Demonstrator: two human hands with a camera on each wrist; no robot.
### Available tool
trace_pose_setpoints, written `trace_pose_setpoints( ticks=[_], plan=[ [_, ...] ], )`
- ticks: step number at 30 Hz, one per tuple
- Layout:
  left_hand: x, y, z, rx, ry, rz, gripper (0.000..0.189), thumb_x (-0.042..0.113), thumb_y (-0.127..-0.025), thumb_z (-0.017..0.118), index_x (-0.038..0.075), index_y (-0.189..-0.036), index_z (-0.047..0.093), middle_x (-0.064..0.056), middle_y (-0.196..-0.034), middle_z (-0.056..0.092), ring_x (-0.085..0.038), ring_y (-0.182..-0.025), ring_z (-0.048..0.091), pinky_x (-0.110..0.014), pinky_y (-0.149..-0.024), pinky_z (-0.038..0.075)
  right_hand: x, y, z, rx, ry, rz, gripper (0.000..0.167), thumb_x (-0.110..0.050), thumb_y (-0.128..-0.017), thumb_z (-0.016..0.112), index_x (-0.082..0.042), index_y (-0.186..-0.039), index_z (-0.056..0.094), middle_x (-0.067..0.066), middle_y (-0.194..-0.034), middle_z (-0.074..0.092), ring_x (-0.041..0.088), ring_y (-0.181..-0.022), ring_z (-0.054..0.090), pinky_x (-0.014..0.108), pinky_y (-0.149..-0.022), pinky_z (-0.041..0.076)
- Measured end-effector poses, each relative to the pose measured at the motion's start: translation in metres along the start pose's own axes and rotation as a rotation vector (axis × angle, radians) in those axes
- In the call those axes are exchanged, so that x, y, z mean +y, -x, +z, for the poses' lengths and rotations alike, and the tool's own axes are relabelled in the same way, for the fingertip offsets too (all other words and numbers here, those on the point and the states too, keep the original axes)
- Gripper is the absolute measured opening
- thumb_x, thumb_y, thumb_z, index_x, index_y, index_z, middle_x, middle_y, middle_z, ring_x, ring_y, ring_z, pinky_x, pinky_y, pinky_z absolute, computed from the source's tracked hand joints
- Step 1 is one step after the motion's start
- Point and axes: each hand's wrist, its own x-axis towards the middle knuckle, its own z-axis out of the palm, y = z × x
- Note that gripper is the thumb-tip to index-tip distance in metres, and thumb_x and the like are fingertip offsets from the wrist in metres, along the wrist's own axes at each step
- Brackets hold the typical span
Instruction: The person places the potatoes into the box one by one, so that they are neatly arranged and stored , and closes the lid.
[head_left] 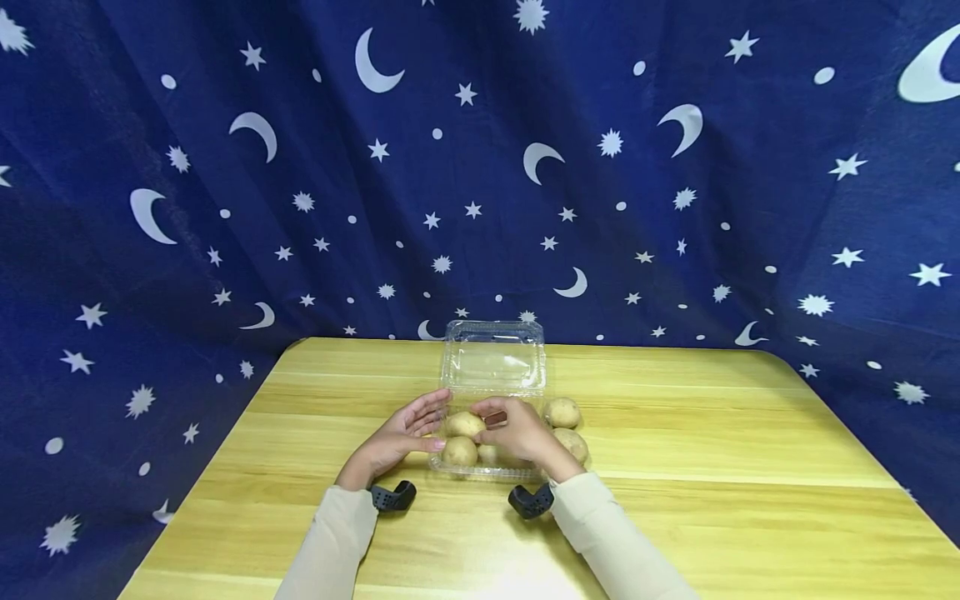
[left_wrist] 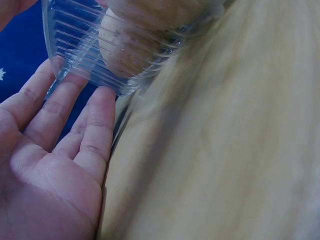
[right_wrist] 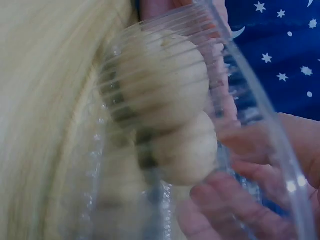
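A clear plastic clamshell container (head_left: 480, 472) sits on the table with its lid (head_left: 495, 358) raised at the back. Inside it lie several potatoes, one at the front left (head_left: 459, 452) and one behind it (head_left: 465, 424). My right hand (head_left: 517, 429) reaches in over the right side, thumb and fingertips pinching the right end of the rear potato, also seen through the ribbed wall in the right wrist view (right_wrist: 185, 150). My left hand (head_left: 397, 437) is at the container's left side, fingers extended; in the left wrist view its fingertips (left_wrist: 102, 100) touch the ribbed wall.
Two potatoes, a rear one (head_left: 562, 412) and a front one (head_left: 572, 444), rest on the wooden table (head_left: 712, 467) just right of the container. A dark blue curtain (head_left: 480, 167) with moons and stars hangs behind the table. Black cameras (head_left: 531, 502) are strapped at both wrists.
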Motion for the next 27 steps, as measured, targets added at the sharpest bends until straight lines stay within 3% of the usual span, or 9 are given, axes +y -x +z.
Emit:
trace_pose_setpoints(
  ticks=[15, 23, 27],
  plan=[
    [0.003, 0.001, 0.002, 0.011, 0.002, -0.005, 0.095, 0.01, -0.097, 0.082, -0.005, -0.169, 0.022, -0.029, -0.175, 0.022, -0.051, -0.16, 0.022, -0.061, -0.131, 0.019, 0.006, 0.009, -0.015, -0.07, -0.055, -0.209, 0.036, 0.006, -0.093, 0.076, 0.013, -0.128, 0.069, 0.03, -0.126, 0.072, 0.045, -0.112, 0.072, 0.049, -0.099, 0.062],
    [0.002, 0.001, 0.002, 0.013, -0.008, -0.004, 0.095, 0.009, -0.097, 0.081, -0.005, -0.169, 0.022, -0.029, -0.175, 0.022, -0.051, -0.159, 0.023, -0.06, -0.131, 0.019, 0.01, 0.017, -0.023, -0.057, -0.112, -0.217, 0.038, 0.002, -0.096, 0.075, 0.017, -0.13, 0.066, 0.033, -0.124, 0.07, 0.044, -0.111, 0.071, 0.048, -0.1, 0.061],
    [0.002, 0.002, 0.002, 0.012, -0.008, 0.0, 0.095, 0.009, -0.096, 0.081, -0.005, -0.169, 0.022, -0.029, -0.175, 0.022, -0.052, -0.159, 0.022, -0.06, -0.131, 0.019, 0.014, 0.022, -0.027, -0.041, -0.155, -0.211, 0.038, 0.004, -0.096, 0.073, 0.018, -0.13, 0.065, 0.035, -0.124, 0.069, 0.042, -0.112, 0.07, 0.037, -0.098, 0.061]
  ],
)
